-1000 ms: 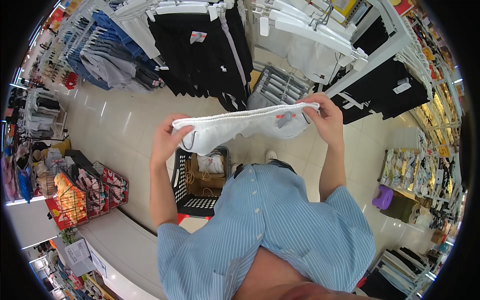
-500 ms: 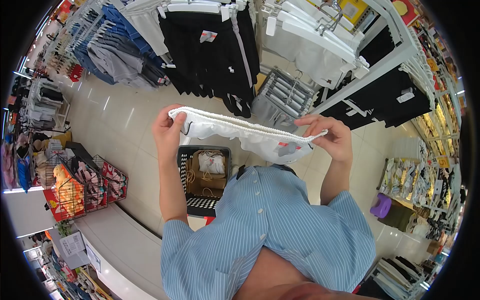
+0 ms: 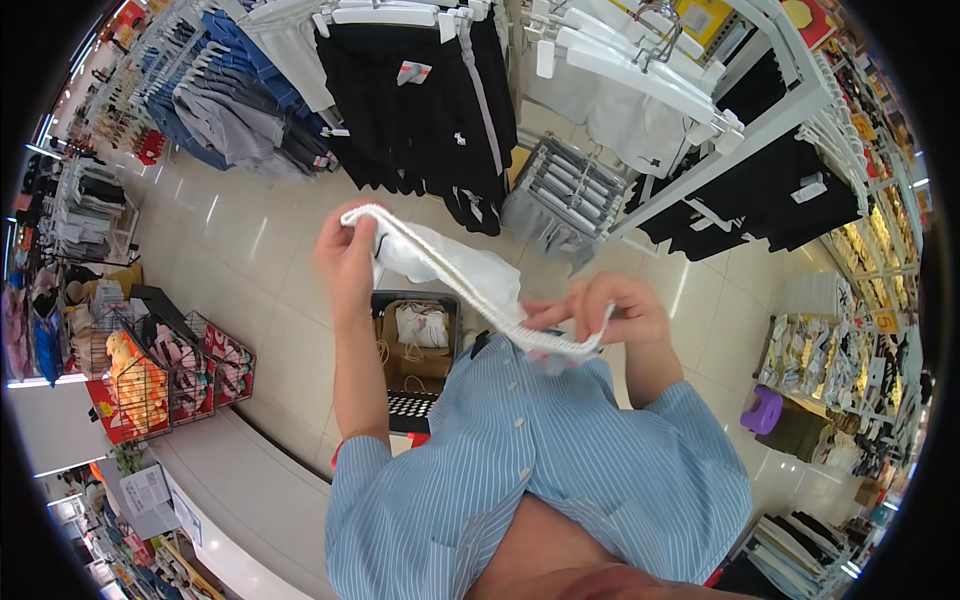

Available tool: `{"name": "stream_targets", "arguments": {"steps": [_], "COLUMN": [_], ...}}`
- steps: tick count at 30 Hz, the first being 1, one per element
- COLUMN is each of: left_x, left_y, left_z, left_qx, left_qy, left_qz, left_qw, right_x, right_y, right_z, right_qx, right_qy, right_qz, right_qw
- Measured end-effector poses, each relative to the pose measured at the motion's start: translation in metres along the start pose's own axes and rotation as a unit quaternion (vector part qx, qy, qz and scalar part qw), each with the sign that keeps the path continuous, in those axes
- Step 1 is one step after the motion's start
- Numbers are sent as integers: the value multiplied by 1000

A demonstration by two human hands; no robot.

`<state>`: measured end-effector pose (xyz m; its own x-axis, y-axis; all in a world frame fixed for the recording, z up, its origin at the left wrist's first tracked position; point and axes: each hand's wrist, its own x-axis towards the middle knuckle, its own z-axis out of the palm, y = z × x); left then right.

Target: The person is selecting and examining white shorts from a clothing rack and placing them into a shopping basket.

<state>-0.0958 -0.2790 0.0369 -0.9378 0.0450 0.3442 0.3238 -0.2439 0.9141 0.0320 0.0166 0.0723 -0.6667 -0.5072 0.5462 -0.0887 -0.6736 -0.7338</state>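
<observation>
Stretched between my hands is a pair of white shorts [image 3: 470, 264] with a ribbed, gathered waistband, now slanting down to the right. My left hand [image 3: 346, 262] pinches one end of the waistband between thumb and fingers. At the lower end, my right hand [image 3: 622, 312] has its fingers bent around the waistband, slightly blurred. A black shopping basket [image 3: 408, 405] is below the shorts; it contains a brown paper bag [image 3: 405, 368] and a white printed item [image 3: 423, 326].
Ahead hang black shorts [image 3: 415, 110] and white garments [image 3: 625, 110] on a metal rack [image 3: 740, 150]. A crate of hangers [image 3: 570, 185] sits beneath. Wire bins [image 3: 140, 385] and a pale counter [image 3: 235, 490] are at left; a purple stool [image 3: 762, 410] is at right.
My right hand has moved down and inward, tilting the shorts from nearly level to a slant. My left hand has shifted slightly to the right and keeps its hold.
</observation>
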Motion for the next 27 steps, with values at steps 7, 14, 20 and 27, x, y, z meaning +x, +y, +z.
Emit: {"name": "stream_targets", "arguments": {"steps": [7, 14, 20, 27], "left_x": [-3, -17, -23, -25], "left_y": [-26, -51, -27, -32], "left_z": [91, 100, 89, 82], "left_qx": [-156, -526, -387, -300], "left_qy": [-22, -200, -250, -240], "left_qz": [-111, -234, -259, -270], "left_qw": [981, 793, 849, 883], "right_x": [42, 42, 48, 65], "right_y": [58, 38, 33, 44], "right_z": [35, 30, 23, 11], "right_qx": [115, -65, -294, -587], "right_qy": [-23, 50, 247, 215], "right_qz": [120, 124, 90, -31], "right_qw": [986, 989, 919, 779]}}
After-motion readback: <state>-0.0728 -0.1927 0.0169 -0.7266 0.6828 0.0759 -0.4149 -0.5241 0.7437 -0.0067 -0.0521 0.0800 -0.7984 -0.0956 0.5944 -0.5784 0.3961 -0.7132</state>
